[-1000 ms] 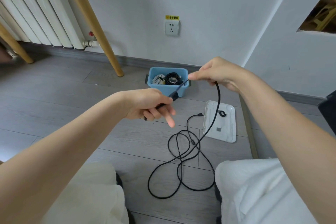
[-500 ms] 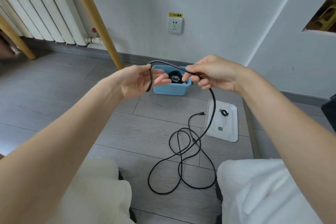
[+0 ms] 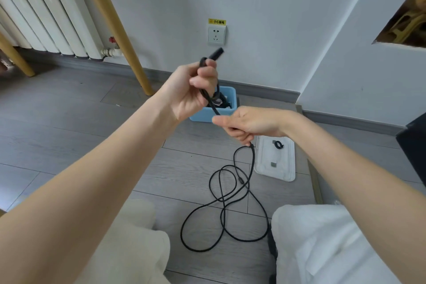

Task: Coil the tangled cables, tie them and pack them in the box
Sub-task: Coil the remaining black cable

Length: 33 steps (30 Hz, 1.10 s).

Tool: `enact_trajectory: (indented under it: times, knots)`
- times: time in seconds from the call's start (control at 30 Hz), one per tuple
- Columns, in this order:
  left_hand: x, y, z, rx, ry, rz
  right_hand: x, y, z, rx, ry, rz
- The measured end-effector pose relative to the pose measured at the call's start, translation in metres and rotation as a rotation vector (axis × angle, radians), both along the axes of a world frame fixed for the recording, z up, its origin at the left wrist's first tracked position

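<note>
Since the earlier frame the hands have drawn apart: the left has risen and the right has dropped lower, pulling a length of cable straight between them. Nearest, between the person's knees, the loose black cable [image 3: 221, 200] lies in tangled loops on the grey floor [image 3: 69, 136]. Above it, the right hand [image 3: 251, 123] has its fingers curled round the cable where it rises from the floor. Right of it lies a white lid [image 3: 285, 163]. Farther and higher, the left hand [image 3: 191, 90] grips the cable's end, its plug [image 3: 216, 51] poking up past the fingers. Behind, by the wall, the blue box [image 3: 228, 110] holds coiled cables.
</note>
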State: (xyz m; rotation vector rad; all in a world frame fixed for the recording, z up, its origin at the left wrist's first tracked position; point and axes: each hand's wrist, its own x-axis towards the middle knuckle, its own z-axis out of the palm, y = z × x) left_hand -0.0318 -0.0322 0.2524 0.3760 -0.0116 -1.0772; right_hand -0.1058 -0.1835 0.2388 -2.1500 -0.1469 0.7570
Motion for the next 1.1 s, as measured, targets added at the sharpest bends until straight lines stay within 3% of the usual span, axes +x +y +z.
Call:
enact_trajectory:
  times: [0.07,0.13,0.23,0.37,0.5,0.6,0.7,0.83,0.93,1.1]
  knots:
    - [-0.008,0.004,-0.007,0.012,-0.117,-0.299,-0.002,-0.006,0.000,-0.104,-0.024,0.017]
    - [-0.020,0.006,-0.012,0.108,-0.246,-0.440,-0.002,-0.012,0.000,-0.187,-0.037,0.022]
    - [-0.030,0.015,-0.008,0.270,-0.422,-0.491,0.000,-0.019,0.006,-0.211,-0.090,0.014]
    - [-0.028,0.037,-0.001,0.258,-0.419,-0.599,0.008,-0.034,0.012,-0.156,-0.259,-0.174]
    - [-0.036,0.038,-0.002,0.564,-0.526,-0.601,0.016,-0.038,0.018,-0.061,-0.377,-0.396]
    - [-0.043,0.027,-0.013,0.849,-0.565,-0.518,0.022,-0.022,0.020,-0.006,-0.396,-0.459]
    - [-0.041,0.024,-0.020,0.942,-0.473,-0.348,0.025,-0.005,0.020,0.063,-0.342,-0.470]
    - [-0.024,0.028,-0.016,0.726,-0.235,0.035,0.026,0.005,0.026,0.339,-0.194,-0.478]
    - [-0.012,0.032,-0.010,0.544,-0.125,0.248,0.022,0.010,0.029,0.509,-0.127,-0.371]
    - [0.002,0.036,0.001,0.382,-0.064,0.480,0.011,0.029,0.020,0.443,-0.024,-0.125]
